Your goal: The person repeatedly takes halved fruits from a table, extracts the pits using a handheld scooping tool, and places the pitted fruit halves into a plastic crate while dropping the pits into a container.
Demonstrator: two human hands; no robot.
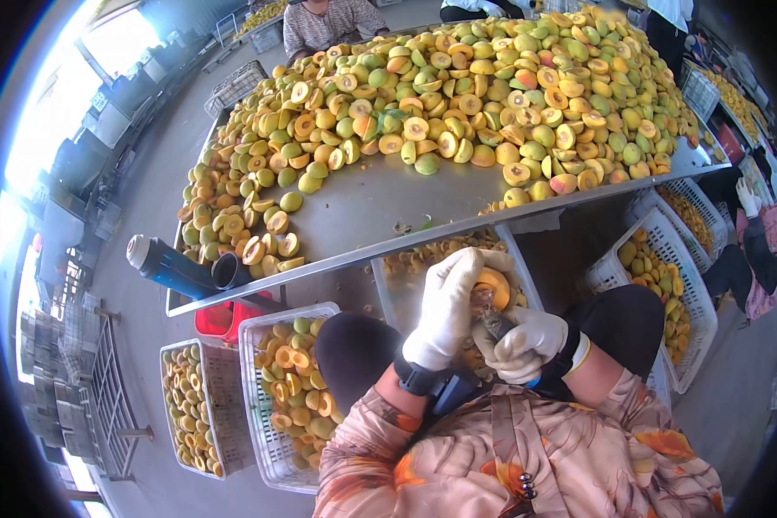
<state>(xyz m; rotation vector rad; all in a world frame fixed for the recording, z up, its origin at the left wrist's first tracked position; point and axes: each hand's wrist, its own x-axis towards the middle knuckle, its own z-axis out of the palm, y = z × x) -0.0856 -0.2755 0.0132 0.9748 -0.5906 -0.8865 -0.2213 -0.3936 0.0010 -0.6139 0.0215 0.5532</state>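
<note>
In front of my lap, my left hand (453, 298), in a white glove, grips a halved yellow stone fruit (492, 289) that looks like a peach half. Its cut face is turned toward my other hand. My right hand (527, 343), gloved as well, is closed round a small dark-handled tool (495, 325). The tool's tip is at the fruit's middle, partly hidden by fingers. Below both hands sits a pale crate (392, 298) with fruit scraps in it. Ahead, a large heap of halved fruit (440, 104) lies on the metal table (380, 197).
A blue thermos (168, 266) with a dark cup (230, 271) lies at the table's left corner. White crates of fruit halves (255, 423) stand left of my knee, others (617, 274) to the right. A red container (220, 319) is under the table. Co-workers (332, 24) sit across.
</note>
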